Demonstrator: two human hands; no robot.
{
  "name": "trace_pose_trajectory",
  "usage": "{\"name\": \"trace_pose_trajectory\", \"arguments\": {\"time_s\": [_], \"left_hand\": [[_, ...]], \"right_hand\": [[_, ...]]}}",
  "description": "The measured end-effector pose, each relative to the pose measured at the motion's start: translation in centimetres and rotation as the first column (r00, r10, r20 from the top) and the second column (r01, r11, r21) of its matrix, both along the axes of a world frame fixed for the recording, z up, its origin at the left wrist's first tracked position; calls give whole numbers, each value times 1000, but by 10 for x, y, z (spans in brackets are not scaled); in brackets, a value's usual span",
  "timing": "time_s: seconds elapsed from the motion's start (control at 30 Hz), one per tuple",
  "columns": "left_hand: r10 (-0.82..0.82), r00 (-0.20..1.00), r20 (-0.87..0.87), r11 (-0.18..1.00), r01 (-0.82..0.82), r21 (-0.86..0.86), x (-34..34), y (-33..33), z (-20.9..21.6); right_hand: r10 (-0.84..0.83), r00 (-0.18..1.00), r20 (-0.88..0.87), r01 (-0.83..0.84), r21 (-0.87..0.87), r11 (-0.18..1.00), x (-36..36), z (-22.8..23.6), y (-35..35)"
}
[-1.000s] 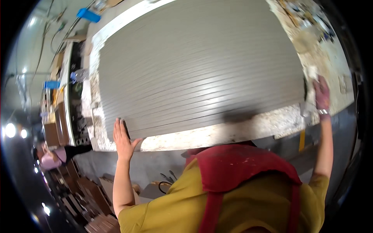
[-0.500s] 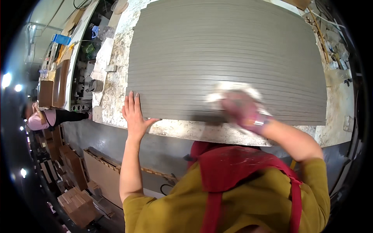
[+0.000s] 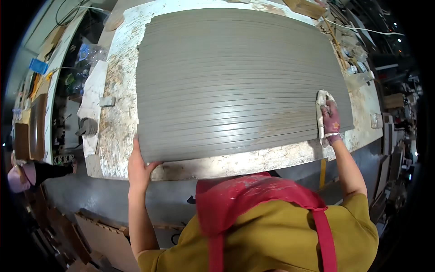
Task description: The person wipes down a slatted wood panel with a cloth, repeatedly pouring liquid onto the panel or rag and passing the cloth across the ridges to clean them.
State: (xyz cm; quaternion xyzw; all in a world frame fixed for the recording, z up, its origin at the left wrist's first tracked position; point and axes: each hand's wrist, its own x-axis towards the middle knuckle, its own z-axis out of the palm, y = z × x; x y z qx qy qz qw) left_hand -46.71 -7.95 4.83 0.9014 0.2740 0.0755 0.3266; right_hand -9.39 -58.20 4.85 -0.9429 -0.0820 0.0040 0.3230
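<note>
A wide grey panel of narrow strips [image 3: 217, 59] lies flat on the worktable. At its near left corner, my bare left hand [image 3: 139, 165] rests against it, fingers stretched along the left edge and thumb out along the near edge. My right hand [image 3: 331, 120], in a stained pink glove, is closed on a white cloth [image 3: 321, 115] and presses it on the panel close to its right edge. Part of the cloth hangs past the near edge of the panel. My right fingertips are partly hidden by the cloth.
The worktable [image 3: 115, 118] is whitish and stained. A small grey block [image 3: 107, 101] and a white sheet [image 3: 93, 97] lie on its left side. Bottles and clutter line the far right edge. A person [image 3: 27, 177] stands at the far left, beside another bench.
My right hand has wiped the cloth rightward across the panel, from the near middle to the right edge. My left hand stays at the near left corner. The view has shifted right.
</note>
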Motion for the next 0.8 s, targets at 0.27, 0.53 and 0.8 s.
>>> {"name": "trace_pose_trajectory", "arguments": {"time_s": [0.27, 0.53, 0.8], "left_hand": [[9, 1000, -23, 1000, -8, 28, -2, 6, -2], [-182, 983, -32, 934, 183, 306, -3, 10, 16], [-212, 977, 16, 957, 204, 207, 7, 11, 8]], "right_hand": [[840, 520, 159, -839, -90, 536, -110, -18, 330], [755, 653, 59, -745, -133, 654, -93, -36, 276], [125, 962, 243, -93, -138, 986, -1, -18, 139]]}}
